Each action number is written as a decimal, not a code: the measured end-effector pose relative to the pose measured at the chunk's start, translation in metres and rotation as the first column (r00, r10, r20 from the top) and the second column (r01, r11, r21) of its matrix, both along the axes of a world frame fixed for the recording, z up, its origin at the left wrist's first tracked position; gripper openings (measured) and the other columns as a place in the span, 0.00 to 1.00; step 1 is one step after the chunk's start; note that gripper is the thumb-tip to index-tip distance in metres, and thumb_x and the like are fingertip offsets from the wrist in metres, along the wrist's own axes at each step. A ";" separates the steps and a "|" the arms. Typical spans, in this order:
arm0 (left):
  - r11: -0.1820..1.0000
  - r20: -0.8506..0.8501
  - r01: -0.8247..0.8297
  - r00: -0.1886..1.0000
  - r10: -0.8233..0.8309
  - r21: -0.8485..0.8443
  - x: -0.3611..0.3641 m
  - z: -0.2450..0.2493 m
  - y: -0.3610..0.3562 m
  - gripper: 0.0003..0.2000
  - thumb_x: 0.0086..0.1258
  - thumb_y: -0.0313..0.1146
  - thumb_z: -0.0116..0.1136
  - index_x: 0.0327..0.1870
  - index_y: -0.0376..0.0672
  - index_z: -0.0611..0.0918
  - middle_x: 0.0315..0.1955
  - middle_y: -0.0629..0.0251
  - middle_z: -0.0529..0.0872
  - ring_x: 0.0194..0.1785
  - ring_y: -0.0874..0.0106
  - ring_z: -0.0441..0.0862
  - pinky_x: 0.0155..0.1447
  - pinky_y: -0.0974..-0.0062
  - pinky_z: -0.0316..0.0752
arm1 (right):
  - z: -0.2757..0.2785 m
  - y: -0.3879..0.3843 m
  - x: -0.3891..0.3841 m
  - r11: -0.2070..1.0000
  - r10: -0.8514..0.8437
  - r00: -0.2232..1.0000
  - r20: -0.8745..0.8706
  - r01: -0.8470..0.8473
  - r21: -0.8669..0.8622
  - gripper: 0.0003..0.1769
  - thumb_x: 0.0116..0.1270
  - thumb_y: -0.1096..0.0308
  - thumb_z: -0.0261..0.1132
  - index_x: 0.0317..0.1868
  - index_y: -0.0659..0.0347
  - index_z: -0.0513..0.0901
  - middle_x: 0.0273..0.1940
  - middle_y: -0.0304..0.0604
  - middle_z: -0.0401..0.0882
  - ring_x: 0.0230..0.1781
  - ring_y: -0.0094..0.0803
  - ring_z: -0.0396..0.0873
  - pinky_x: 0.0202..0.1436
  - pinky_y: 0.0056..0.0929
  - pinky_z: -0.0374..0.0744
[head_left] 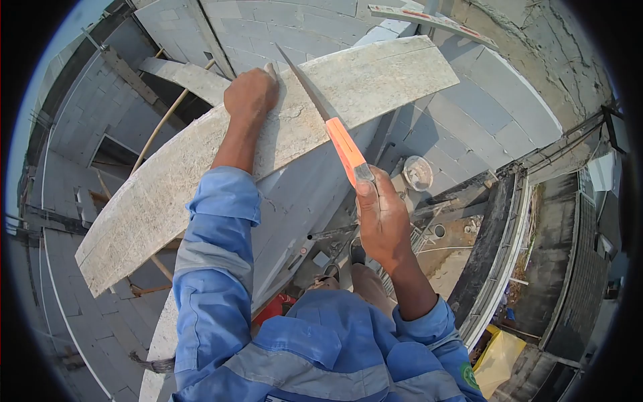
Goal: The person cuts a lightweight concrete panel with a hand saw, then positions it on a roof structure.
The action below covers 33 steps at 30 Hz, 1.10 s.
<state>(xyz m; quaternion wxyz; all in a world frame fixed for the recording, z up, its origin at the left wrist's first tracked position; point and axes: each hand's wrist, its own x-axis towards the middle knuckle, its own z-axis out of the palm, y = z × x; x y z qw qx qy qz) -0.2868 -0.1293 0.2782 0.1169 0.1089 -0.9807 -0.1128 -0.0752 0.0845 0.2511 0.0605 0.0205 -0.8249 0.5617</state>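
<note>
My right hand (385,218) is closed around the handle of a hand saw (343,149) with an orange grip. Its narrow blade lies across a long, pale, dusty board (382,74), pointing away from me past the far edge. To the left of the blade, my left hand (252,92) is closed at the far edge of the board, its fingertips hidden behind it. The board runs from lower left to upper right in front of me.
Grey block walls (288,27) rise beyond the board. A level (434,24) rests on the wall top at upper right. Below on the right stands a white bucket (418,173). A thin pole (159,130) slants up at left. A yellow sheet (499,358) lies at lower right.
</note>
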 end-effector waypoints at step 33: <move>0.998 0.132 -0.032 0.991 0.025 0.045 -0.001 -0.008 0.012 0.34 0.78 0.59 0.36 0.48 0.34 0.85 0.48 0.42 0.86 0.54 0.47 0.83 0.58 0.54 0.75 | -0.001 0.039 0.063 0.996 -0.031 0.995 0.095 0.038 -0.077 0.26 0.79 0.54 0.52 0.61 0.71 0.73 0.37 0.54 0.84 0.34 0.43 0.85 0.40 0.38 0.80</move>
